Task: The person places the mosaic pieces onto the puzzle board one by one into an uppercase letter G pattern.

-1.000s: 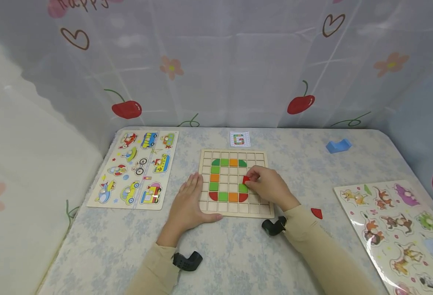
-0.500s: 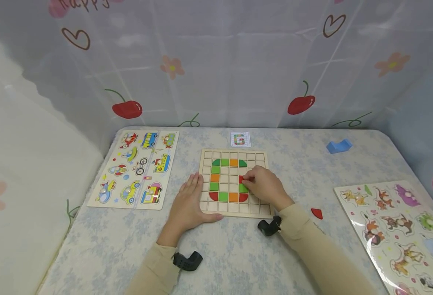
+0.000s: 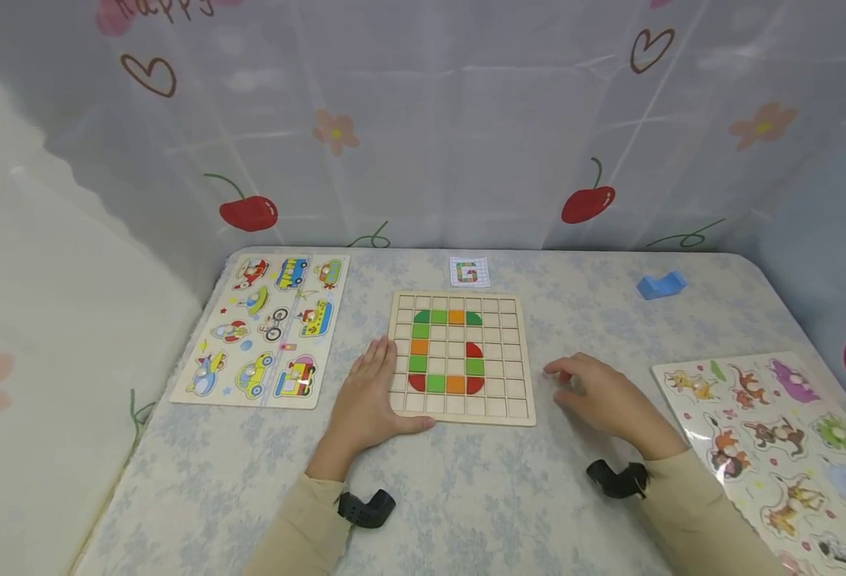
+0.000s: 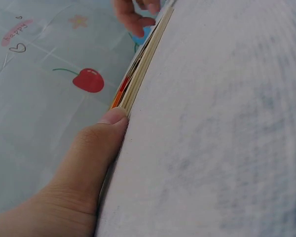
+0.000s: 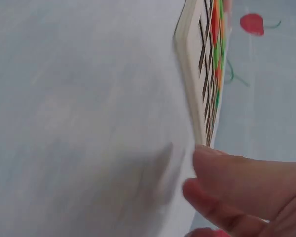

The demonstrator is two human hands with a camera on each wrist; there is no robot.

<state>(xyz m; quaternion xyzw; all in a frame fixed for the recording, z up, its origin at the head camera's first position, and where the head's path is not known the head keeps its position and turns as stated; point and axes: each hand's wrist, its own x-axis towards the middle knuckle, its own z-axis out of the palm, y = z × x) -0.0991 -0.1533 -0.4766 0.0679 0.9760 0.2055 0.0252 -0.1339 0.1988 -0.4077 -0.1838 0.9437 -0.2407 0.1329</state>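
Observation:
A wooden grid board lies mid-table, with green, orange and red tiles set in its cells in a G-like outline. One red rounded tile sits directly above a green square on the outline's right side. My left hand rests against the board's left and front edges, fingers straight, thumb touching the front edge. Right of the board, apart from it, my right hand hovers with loosely bent fingers and no piece visible between them. The loose red piece seen earlier is hidden beneath this hand in the head view.
Behind the board lies a small pattern card. A vehicle puzzle is at left, an animal puzzle at right. A blue block stands at the back right. A printed curtain hangs behind the table.
My right hand set the red rounded tile into the cell above the green square, let go, and moved right off the board. My left hand has stayed put.

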